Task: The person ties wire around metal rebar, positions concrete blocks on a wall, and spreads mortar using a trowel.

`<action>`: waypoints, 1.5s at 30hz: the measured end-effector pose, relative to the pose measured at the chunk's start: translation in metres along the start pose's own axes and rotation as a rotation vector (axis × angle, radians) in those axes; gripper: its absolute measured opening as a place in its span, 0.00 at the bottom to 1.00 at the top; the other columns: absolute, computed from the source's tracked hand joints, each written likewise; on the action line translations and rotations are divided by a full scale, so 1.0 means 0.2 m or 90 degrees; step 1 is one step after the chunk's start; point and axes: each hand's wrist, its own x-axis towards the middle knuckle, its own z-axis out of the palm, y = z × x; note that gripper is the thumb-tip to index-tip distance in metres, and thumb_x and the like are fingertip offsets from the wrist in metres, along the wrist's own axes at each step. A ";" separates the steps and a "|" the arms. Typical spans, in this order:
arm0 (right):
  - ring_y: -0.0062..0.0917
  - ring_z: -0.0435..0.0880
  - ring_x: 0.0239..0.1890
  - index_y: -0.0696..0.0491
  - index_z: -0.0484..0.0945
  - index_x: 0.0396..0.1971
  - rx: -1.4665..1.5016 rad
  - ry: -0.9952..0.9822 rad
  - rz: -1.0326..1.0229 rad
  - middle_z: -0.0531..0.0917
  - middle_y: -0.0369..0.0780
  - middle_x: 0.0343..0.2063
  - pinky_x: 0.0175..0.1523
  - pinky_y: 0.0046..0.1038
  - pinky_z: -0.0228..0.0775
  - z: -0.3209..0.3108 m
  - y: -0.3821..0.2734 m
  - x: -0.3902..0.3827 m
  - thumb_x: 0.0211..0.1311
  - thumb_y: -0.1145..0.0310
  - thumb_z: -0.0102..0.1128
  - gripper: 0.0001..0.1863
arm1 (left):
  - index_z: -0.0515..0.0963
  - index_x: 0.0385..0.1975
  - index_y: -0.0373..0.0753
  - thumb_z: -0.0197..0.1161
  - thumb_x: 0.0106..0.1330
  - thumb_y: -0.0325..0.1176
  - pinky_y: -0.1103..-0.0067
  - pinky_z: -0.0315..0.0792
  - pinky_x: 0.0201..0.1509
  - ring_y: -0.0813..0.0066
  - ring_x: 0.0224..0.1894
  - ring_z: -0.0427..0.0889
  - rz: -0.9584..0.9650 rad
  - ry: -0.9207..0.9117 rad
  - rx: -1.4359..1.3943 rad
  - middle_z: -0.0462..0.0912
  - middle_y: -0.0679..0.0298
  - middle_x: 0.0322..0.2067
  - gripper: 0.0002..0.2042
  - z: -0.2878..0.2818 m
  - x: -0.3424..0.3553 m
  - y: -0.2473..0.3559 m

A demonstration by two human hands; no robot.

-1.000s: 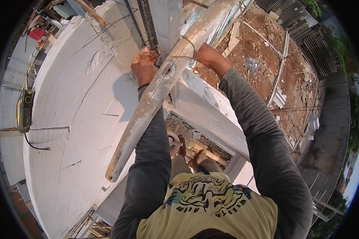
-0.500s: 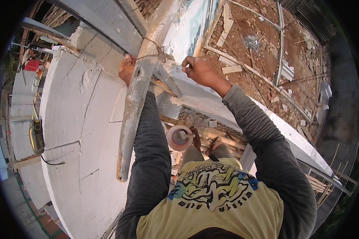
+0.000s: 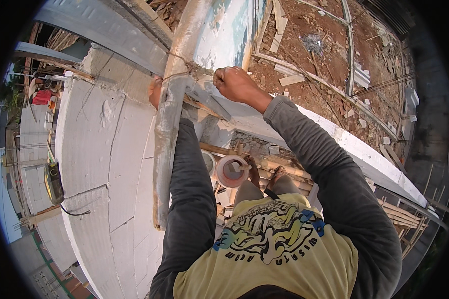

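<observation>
A long, weathered wooden beam [image 3: 167, 129] slants up in front of me, with thin wire [image 3: 187, 64] wound around it. My left hand [image 3: 155, 92] is at the beam's left side, just below the wire. The beam and the sleeve hide most of its fingers, so its grip cannot be told. To the right of the beam, my right hand [image 3: 234, 83] is closed, with thumb and fingers pressed together near the wire. Whatever it pinches is too small or hidden to make out.
A white block wall [image 3: 95, 164] stands on the left, a yellow-and-black tool [image 3: 53, 183] with a dark cord at its edge. Below, a round bucket [image 3: 219, 174] sits near my feet by bamboo poles [image 3: 289, 168]. A narrow wall top [image 3: 354, 149] runs right, beside rubble-strewn soil [image 3: 319, 65].
My right hand has moved left, closer to the beam and wire, and its fingers have curled in more. My left hand stays by the beam, and the whole view has shifted slightly.
</observation>
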 end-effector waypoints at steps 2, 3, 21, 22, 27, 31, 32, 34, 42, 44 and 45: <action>0.47 0.78 0.33 0.59 0.75 0.24 -0.010 0.008 -0.014 0.79 0.51 0.25 0.41 0.43 0.68 0.01 0.00 0.02 0.56 0.68 0.53 0.09 | 0.74 0.34 0.32 0.55 0.66 0.35 0.77 0.75 0.34 0.72 0.29 0.79 0.023 -0.006 0.027 0.79 0.58 0.28 0.10 -0.02 0.02 -0.03; 0.47 0.78 0.33 0.59 0.75 0.24 -0.010 0.003 -0.006 0.79 0.52 0.26 0.41 0.43 0.68 0.02 0.01 0.04 0.56 0.68 0.53 0.09 | 0.74 0.34 0.32 0.55 0.66 0.35 0.77 0.75 0.35 0.72 0.29 0.79 0.038 -0.012 0.050 0.79 0.58 0.28 0.10 -0.04 0.02 -0.05; 0.48 0.77 0.35 0.60 0.74 0.23 -0.001 -0.009 0.029 0.78 0.53 0.25 0.42 0.43 0.68 0.07 -0.02 0.09 0.57 0.66 0.50 0.12 | 0.75 0.51 0.39 0.51 0.66 0.44 0.68 0.66 0.59 0.56 0.53 0.74 0.141 -0.103 0.272 0.78 0.52 0.48 0.19 -0.40 0.20 -0.32; 0.48 0.77 0.35 0.60 0.74 0.23 0.002 -0.009 0.031 0.78 0.53 0.26 0.42 0.43 0.68 0.07 -0.03 0.09 0.57 0.66 0.50 0.12 | 0.74 0.51 0.39 0.51 0.66 0.44 0.68 0.65 0.59 0.56 0.53 0.74 0.137 -0.105 0.261 0.77 0.52 0.48 0.19 -0.40 0.20 -0.32; 0.48 0.78 0.35 0.59 0.75 0.25 0.014 -0.019 0.057 0.79 0.53 0.27 0.42 0.43 0.68 0.06 -0.03 0.07 0.58 0.66 0.50 0.11 | 0.73 0.52 0.38 0.50 0.67 0.43 0.67 0.65 0.59 0.57 0.53 0.73 0.145 -0.116 0.258 0.76 0.53 0.49 0.19 -0.39 0.21 -0.33; 0.48 0.77 0.36 0.59 0.75 0.26 0.013 -0.020 0.034 0.79 0.53 0.27 0.43 0.43 0.68 0.08 -0.02 0.06 0.58 0.66 0.50 0.11 | 0.71 0.53 0.36 0.50 0.67 0.42 0.66 0.64 0.60 0.58 0.54 0.72 0.168 -0.130 0.283 0.75 0.53 0.50 0.20 -0.42 0.22 -0.36; 0.48 0.77 0.36 0.59 0.75 0.26 0.015 -0.014 0.025 0.79 0.53 0.27 0.43 0.43 0.68 0.08 -0.02 0.06 0.58 0.66 0.50 0.11 | 0.71 0.53 0.36 0.49 0.67 0.42 0.66 0.64 0.60 0.58 0.54 0.72 0.175 -0.136 0.291 0.75 0.53 0.50 0.20 -0.43 0.22 -0.37; 0.48 0.77 0.36 0.59 0.75 0.26 0.027 -0.009 0.040 0.79 0.52 0.27 0.43 0.43 0.68 0.09 -0.04 0.06 0.57 0.67 0.49 0.11 | 0.71 0.53 0.36 0.49 0.67 0.42 0.66 0.64 0.60 0.58 0.54 0.71 0.193 -0.149 0.316 0.74 0.53 0.51 0.20 -0.46 0.21 -0.40; 0.49 0.77 0.37 0.60 0.74 0.26 0.026 0.005 0.054 0.79 0.53 0.28 0.45 0.44 0.67 0.09 -0.02 0.06 0.56 0.68 0.48 0.10 | 0.64 0.59 0.37 0.47 0.69 0.41 0.59 0.54 0.68 0.56 0.61 0.64 0.216 -0.159 0.473 0.68 0.55 0.58 0.22 -0.44 0.04 -0.39; 0.50 0.77 0.37 0.60 0.74 0.26 0.030 0.012 0.036 0.79 0.54 0.28 0.45 0.45 0.67 0.08 -0.05 0.05 0.56 0.68 0.48 0.10 | 0.66 0.57 0.37 0.47 0.69 0.41 0.61 0.55 0.67 0.58 0.59 0.66 0.235 -0.160 0.452 0.70 0.55 0.55 0.21 -0.38 -0.02 -0.31; 0.50 0.77 0.37 0.60 0.74 0.26 0.028 0.016 0.032 0.79 0.54 0.28 0.46 0.45 0.67 0.07 -0.05 0.05 0.56 0.68 0.48 0.10 | 0.67 0.56 0.37 0.47 0.69 0.41 0.62 0.56 0.66 0.59 0.58 0.67 0.235 -0.160 0.437 0.70 0.55 0.54 0.20 -0.34 -0.04 -0.28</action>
